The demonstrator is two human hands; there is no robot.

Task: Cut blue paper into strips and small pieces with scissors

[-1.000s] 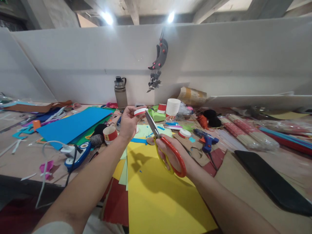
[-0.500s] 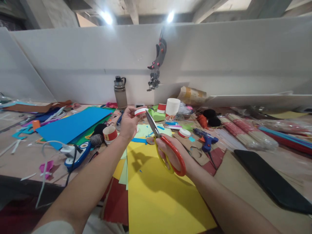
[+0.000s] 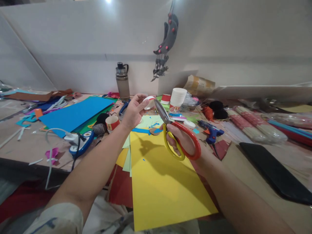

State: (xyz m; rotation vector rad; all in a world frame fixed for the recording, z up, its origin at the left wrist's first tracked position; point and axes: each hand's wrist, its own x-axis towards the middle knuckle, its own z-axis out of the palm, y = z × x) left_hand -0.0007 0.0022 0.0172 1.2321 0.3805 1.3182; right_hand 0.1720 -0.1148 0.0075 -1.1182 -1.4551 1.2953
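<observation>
Between the thumb and fingers of my left hand is a short white and red piece of paper cup, tilted so a pale face shows. My right hand grips scissors with one red and one yellow handle loop. Their blade tips point up and left and reach the right edge of the cup piece; whether they touch it I cannot tell. Below both hands lies a yellow sheet, with blue scraps and a blue strip near its far edge.
A red and white paper cup, a bottle and stacked white cups stand beyond. On the right lie a glue gun and a black slab-like object. Left are blue sheets and a power strip.
The view has tipped downward. The cup piece has turned in my left hand, showing more of its pale face. The scissors have shifted right and up, with their handles spread wider.
</observation>
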